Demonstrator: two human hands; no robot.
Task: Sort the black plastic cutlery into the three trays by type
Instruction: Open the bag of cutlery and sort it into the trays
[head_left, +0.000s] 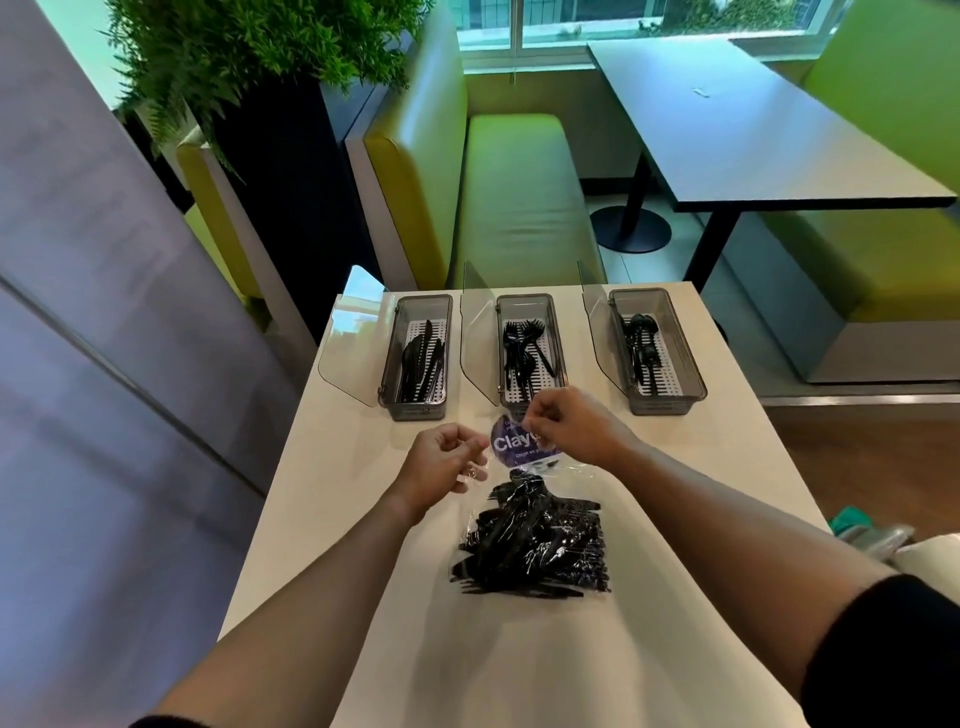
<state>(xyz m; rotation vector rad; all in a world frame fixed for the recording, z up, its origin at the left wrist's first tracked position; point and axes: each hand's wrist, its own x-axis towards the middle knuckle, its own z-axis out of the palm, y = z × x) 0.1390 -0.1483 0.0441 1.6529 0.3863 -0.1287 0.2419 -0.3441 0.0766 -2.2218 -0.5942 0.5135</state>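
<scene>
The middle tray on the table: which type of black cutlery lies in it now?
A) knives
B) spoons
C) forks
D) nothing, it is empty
C: tines show on the black pieces in the middle tray, while the left tray holds knives and the right tray holds spoons.

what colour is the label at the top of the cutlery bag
Purple with white lettering, on the label pinched between both hands; the head view shows it.
</scene>
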